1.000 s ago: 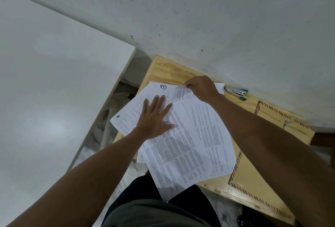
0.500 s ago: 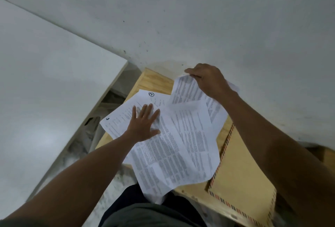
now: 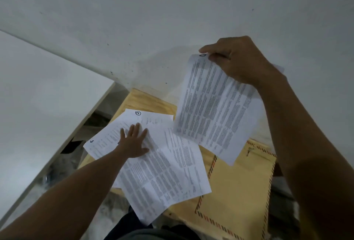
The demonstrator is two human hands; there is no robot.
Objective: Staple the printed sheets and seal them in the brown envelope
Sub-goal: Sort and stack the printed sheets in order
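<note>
- Since the earlier frames, our right hand (image 3: 237, 61) has lifted one printed sheet (image 3: 214, 109) clear of the pile and raised it in front of the white wall (image 3: 172, 19).
- Its thumb and fingers are pinched on the sheet's top edge, and the page hangs down tilted, with its lower corner over the brown envelope (image 3: 235, 191).
- Our left hand (image 3: 134, 142) lies flat, fingers spread, pressing on the loose sheets (image 3: 164, 172) that remain fanned across the wooden worktop (image 3: 145, 101); it grips nothing.
- One sheet at the back of the fan bears a circled handwritten mark (image 3: 138, 113) near its top edge.
- We see the envelope, with its striped border, lying flat on the worktop's right part, partly under the fanned sheets.
- Its metal clasp (image 3: 248, 151) shows near the far end.
</note>
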